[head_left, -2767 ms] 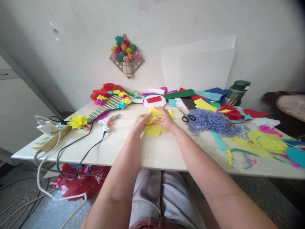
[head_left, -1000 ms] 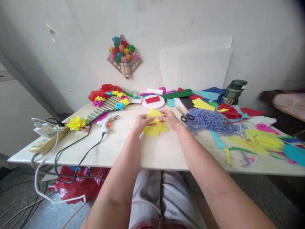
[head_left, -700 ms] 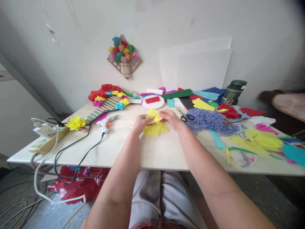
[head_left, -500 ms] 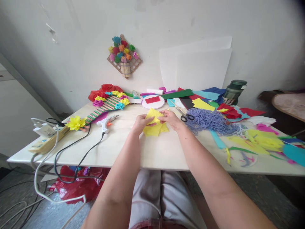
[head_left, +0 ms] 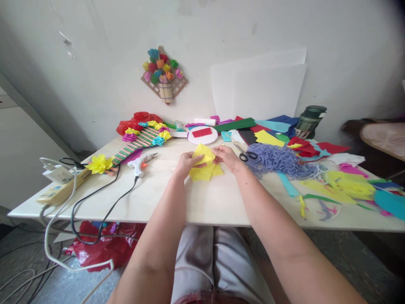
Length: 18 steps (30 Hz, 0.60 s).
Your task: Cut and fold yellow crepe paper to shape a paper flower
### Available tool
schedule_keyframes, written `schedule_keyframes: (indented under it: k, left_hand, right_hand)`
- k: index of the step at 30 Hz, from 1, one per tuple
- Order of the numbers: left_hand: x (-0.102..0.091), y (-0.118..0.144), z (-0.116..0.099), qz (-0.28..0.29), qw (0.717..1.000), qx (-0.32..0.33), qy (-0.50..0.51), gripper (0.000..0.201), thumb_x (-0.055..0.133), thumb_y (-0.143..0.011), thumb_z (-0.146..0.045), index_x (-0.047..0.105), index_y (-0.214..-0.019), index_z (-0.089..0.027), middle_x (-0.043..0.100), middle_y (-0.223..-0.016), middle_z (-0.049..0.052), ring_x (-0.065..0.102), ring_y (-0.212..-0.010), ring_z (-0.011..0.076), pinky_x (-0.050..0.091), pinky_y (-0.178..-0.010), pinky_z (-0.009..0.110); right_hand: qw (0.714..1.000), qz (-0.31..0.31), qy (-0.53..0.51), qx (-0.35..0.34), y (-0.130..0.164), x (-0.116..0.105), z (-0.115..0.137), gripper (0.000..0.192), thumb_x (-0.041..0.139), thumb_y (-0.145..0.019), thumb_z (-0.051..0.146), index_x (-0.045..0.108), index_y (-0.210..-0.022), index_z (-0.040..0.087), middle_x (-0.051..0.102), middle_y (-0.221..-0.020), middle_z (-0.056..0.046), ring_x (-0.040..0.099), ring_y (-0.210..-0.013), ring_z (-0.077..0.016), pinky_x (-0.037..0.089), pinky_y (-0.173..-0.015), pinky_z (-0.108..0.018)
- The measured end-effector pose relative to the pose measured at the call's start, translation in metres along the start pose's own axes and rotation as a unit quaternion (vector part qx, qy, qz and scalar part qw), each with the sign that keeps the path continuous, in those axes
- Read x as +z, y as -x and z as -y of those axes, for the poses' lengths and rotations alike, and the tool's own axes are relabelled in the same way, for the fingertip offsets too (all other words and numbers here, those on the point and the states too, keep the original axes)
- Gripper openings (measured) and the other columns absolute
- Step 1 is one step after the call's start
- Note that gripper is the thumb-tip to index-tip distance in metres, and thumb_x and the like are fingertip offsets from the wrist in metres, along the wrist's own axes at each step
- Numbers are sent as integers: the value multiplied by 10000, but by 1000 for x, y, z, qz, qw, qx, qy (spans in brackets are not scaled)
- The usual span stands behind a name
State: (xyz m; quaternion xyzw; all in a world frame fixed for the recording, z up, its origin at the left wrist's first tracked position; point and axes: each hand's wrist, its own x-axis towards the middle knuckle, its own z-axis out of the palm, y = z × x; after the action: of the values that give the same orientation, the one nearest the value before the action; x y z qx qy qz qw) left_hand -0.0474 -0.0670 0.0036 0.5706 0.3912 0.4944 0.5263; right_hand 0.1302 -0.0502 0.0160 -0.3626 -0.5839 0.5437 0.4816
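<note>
Head view: your left hand and right hand pinch yellow paper between fingers, mid-desk; it looks partly folded, unshaped. Glue gun left, scissors right, both untouched.

Showing soft, even daylight, brightest across the pale table and the wall. Casting only faint shadows, with dimness gathering beneath the tabletop and at the lower corners. Bending straight lines outward at the edges, wide-angle style. Darkening at the top right corner. Blurring the nearest forearms slightly; keeping the centre reasonably sharp, without glare.
</note>
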Motion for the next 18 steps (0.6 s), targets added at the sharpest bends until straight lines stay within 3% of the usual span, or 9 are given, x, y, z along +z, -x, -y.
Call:
schedule_keyframes:
  k: [9,18]
  left_hand:
    - [0,0,0,7,1000,0,-10,390,671,-596,-407,635,-829,-97,634,-663,49,621,-621,173,505,-575,271]
    - [6,5,-7,29,998,-3,-49,385,677,-590,-408,624,-826,-109,625,-627,35,616,-586,157,504,-577,260]
  right_hand:
    - [999,-18,40,-6,3,5,4,204,696,-564,255,558,-667,146,576,-500,25,522,-414,-82,424,-437,-200]
    - [994,60,86,4,2,1,-1,241,707,-551,306,576,-678,150,599,-595,13,544,-495,-98,416,-445,-195]
